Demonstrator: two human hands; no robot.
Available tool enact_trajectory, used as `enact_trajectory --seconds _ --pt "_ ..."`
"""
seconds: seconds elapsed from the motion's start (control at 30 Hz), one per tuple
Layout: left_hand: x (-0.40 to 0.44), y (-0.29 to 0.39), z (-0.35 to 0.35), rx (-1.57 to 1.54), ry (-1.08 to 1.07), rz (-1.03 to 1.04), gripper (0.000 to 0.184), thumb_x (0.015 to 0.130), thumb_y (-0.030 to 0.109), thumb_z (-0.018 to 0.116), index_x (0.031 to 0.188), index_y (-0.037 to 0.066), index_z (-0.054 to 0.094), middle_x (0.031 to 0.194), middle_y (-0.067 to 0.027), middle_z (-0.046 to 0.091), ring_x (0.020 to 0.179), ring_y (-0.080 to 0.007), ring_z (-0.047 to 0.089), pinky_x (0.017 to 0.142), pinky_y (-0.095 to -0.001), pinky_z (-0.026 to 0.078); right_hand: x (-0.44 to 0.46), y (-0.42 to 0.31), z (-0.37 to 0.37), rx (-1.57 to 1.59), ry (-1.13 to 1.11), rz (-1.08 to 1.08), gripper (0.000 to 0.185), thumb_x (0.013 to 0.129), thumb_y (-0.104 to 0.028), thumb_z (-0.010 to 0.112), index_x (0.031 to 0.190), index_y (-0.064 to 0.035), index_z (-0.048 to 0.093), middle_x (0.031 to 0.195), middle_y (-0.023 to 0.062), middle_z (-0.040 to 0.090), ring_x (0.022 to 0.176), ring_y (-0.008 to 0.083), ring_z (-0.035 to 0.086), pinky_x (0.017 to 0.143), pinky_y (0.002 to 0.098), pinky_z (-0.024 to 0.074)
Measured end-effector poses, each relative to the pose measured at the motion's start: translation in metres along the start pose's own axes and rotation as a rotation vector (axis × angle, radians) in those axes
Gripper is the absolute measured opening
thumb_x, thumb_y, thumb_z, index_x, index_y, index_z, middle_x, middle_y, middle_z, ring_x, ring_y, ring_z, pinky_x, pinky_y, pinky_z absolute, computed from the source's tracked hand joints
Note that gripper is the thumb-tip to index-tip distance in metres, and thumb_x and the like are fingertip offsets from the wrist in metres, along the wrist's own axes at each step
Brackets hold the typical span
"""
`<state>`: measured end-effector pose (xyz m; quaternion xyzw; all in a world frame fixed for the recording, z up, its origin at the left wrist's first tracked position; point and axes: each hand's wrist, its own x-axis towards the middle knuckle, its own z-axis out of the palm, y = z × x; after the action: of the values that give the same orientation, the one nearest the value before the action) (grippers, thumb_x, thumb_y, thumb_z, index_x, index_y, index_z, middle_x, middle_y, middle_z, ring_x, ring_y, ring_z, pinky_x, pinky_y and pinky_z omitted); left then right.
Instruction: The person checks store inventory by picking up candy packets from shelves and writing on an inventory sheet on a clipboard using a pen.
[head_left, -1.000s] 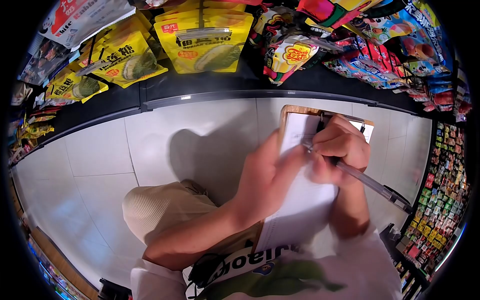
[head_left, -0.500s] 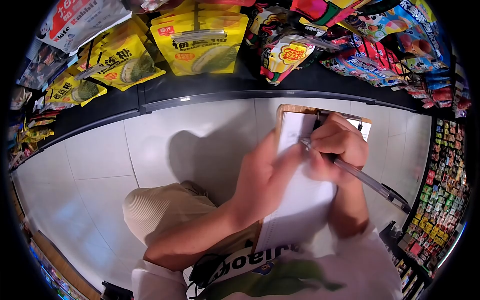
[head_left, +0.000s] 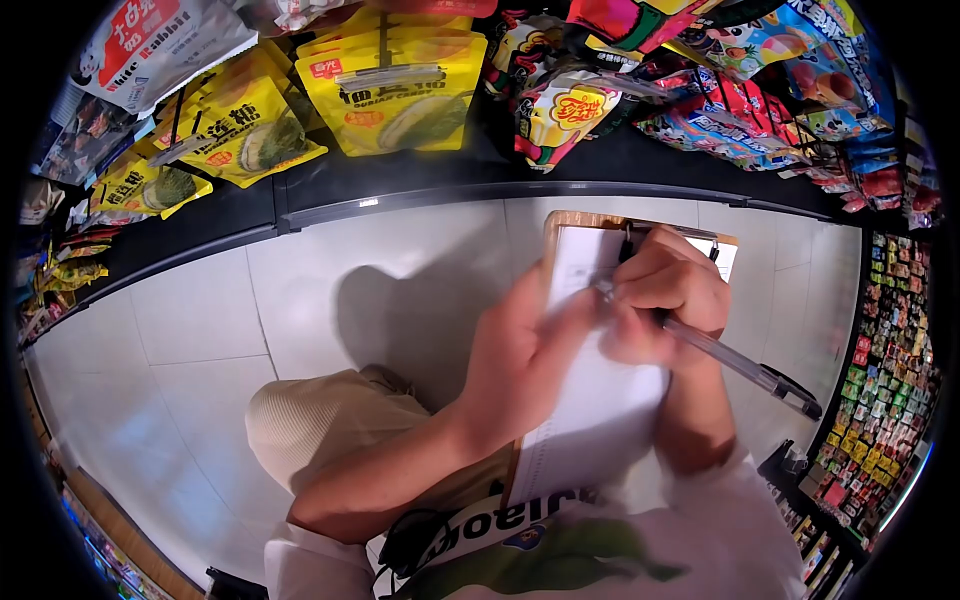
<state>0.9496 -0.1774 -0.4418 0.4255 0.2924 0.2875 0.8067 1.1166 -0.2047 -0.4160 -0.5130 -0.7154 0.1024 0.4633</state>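
Note:
My right hand [head_left: 672, 295] is closed around a clear-barrelled pen [head_left: 735, 358], its tip near the upper part of the white paper [head_left: 590, 420]. The paper lies on a brown clipboard [head_left: 585, 218] with a dark clip at the top, partly hidden by that hand. Along the clipboard's left edge, my left hand [head_left: 520, 345] grips the board, with the thumb lying over the paper close to the pen tip. Its other fingers are hidden behind the board. Small print on the sheet is too blurred to read.
Yellow durian candy bags [head_left: 390, 95] hang above a black shelf edge [head_left: 400, 200], with a Chupa Chups bag [head_left: 565, 115] to their right. Packed shelves [head_left: 880, 370] line the right side. Pale floor tiles [head_left: 190, 320] and my bent knee [head_left: 310, 420] are below.
The clipboard and both hands appear shifted very slightly left, with the candy bags shifting a little too. The pen stays in my right hand, and my left hand keeps its hold.

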Motion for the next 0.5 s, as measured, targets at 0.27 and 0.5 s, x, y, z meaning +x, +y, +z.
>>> enact_trajectory --seconds 0.27,0.5 --pt "-0.0009 0.0014 -0.0017 0.039 -0.03 -0.009 0.019 0.101 0.007 0.05 0.118 -0.001 0.054 0.097 -0.0003 0.065 0.086 -0.0022 0.057 0.075 -0.0195 0.047 -0.0004 -0.0004 0.0004 -0.03 0.024 0.0 0.02 0.078 -0.011 0.073 0.073 -0.0062 0.054 0.063 0.0049 0.056 0.05 0.0195 0.047 0.048 0.0297 0.0371" --pt "-0.0021 0.0012 -0.0028 0.052 -0.031 -0.006 0.018 0.101 0.007 0.051 0.116 -0.001 0.055 0.094 0.0016 0.063 0.081 -0.0003 0.053 0.069 -0.0182 0.044 -0.0009 -0.001 -0.0025 -0.006 -0.007 -0.004 0.021 0.078 -0.011 0.073 0.072 -0.0062 0.054 0.063 0.0051 0.056 0.051 0.0199 0.048 0.049 0.0298 0.0374"
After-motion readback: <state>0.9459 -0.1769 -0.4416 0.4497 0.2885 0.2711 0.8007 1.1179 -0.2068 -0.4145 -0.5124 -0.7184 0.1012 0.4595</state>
